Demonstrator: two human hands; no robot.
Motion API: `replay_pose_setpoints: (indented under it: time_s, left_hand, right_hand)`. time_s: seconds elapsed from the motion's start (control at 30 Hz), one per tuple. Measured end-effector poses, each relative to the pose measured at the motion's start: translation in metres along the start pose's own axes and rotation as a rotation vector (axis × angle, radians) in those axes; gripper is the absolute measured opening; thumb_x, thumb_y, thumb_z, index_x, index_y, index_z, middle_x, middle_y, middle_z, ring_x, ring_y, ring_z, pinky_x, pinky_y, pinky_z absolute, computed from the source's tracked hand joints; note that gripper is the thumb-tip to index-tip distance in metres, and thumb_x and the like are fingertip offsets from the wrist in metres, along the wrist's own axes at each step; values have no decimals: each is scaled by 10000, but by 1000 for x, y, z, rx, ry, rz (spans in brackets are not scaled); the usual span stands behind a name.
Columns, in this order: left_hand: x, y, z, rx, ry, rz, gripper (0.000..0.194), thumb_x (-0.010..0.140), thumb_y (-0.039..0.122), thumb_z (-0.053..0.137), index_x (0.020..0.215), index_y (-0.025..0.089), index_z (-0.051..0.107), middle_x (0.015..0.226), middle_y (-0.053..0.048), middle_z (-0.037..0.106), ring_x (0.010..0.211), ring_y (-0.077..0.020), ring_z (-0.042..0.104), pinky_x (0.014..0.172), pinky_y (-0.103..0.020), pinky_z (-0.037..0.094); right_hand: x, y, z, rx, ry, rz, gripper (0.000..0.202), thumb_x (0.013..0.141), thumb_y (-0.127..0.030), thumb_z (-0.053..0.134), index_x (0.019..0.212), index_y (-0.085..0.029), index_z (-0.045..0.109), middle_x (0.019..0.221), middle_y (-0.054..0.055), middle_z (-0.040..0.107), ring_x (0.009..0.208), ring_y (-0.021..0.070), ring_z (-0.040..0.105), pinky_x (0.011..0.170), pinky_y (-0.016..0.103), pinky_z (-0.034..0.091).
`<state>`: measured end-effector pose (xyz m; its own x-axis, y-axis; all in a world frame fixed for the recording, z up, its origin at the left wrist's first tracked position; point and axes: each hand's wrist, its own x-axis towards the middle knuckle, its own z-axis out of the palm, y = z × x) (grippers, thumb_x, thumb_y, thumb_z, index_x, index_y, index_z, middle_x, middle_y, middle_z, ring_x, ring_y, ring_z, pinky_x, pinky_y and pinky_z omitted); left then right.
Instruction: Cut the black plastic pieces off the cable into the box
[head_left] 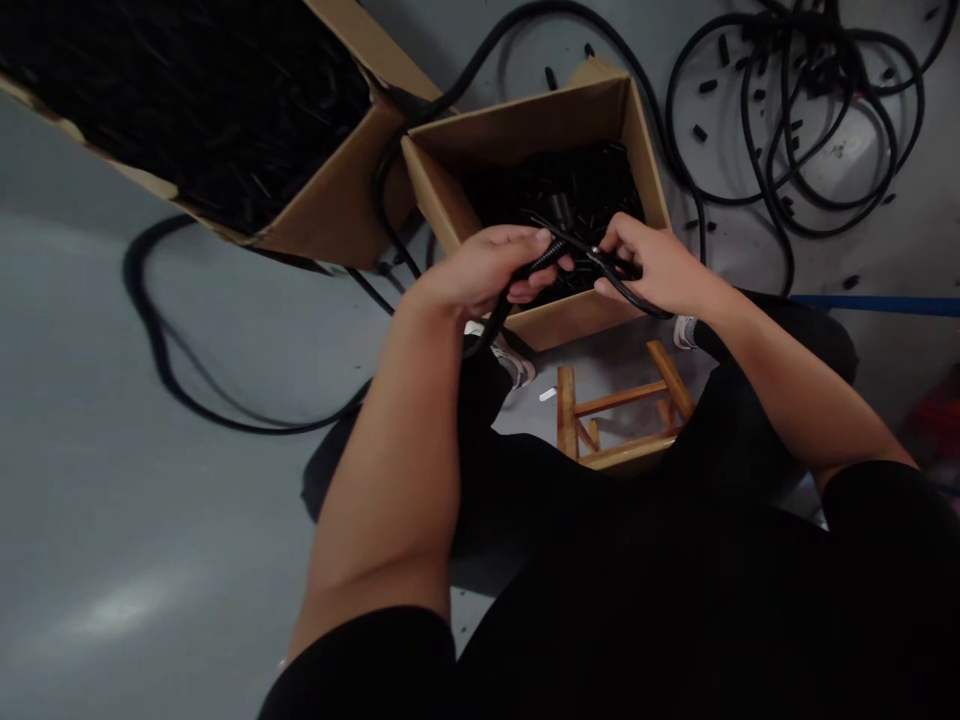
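Over the smaller cardboard box (581, 315), my left hand (502, 265) is closed around a black ribbed hose (549, 255), whose lower part runs down past my wrist. My right hand (652, 265) grips black-handled scissors (595, 252), with its fingers around the handles. The blades reach left across the hose, close to the fingertips of my left hand. Just above the blades is a short black cylindrical piece (561, 210); whether it is joined to the hose is unclear. Many small black pieces (592, 180) lie inside the box below.
A larger cardboard box (337, 195) full of black pieces stands at the upper left. Black hose loops (742, 130) lie on the floor at the upper right, among scattered short pieces. A wooden stool (630, 455) is between my legs. One hose loop (161, 350) lies at left.
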<state>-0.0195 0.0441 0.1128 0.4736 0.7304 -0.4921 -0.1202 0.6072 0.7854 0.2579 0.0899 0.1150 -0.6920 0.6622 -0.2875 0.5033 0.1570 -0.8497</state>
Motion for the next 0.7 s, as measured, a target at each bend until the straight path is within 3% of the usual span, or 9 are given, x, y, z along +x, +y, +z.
replay_pose_setpoints:
  time_s: [0.2, 0.37, 0.43, 0.53, 0.7]
  left_hand:
    - [16, -23, 7, 217, 240, 93, 379, 1064, 473, 867, 878, 190, 697, 704, -15, 628, 563, -127, 553, 531, -229, 457]
    - [28, -41, -12, 104, 499, 242, 300, 1007, 393, 906, 958, 230, 658, 884, -24, 738, 781, -166, 707, 745, -270, 607]
    - [28, -41, -21, 17, 508, 267, 328, 1003, 431, 892, 944, 252, 623, 960, -30, 765, 897, -190, 752, 804, -293, 646]
    - [23, -36, -25, 8, 427, 257, 410, 1007, 544, 870, 921, 272, 576, 990, -44, 780, 1045, -254, 789, 841, -353, 690]
    - [23, -30, -10, -22, 413, 204, 466, 964, 579, 907, 922, 264, 565, 1017, -60, 774, 1057, -259, 781, 820, -352, 699]
  right_hand:
    - [-1, -13, -3, -128, 8, 126, 363, 905, -353, 833, 1169, -257, 603, 950, -3, 691, 885, 222, 645, 914, 399, 530]
    - [0, -12, -7, -178, 46, 172, 339, 905, -306, 834, 1170, -258, 628, 941, 10, 699, 906, 254, 675, 920, 414, 541]
    - [-1, -12, -7, -183, 40, 165, 356, 903, -294, 831, 1198, -258, 634, 973, 22, 715, 938, 269, 693, 928, 419, 541]
    - [-2, -16, -5, -175, -1, 152, 364, 902, -295, 838, 1200, -263, 632, 968, 20, 725, 904, 265, 687, 911, 419, 536]
    - [0, -24, -2, -165, -20, 161, 351, 912, -290, 845, 1186, -265, 627, 977, 20, 726, 903, 265, 684, 906, 421, 534]
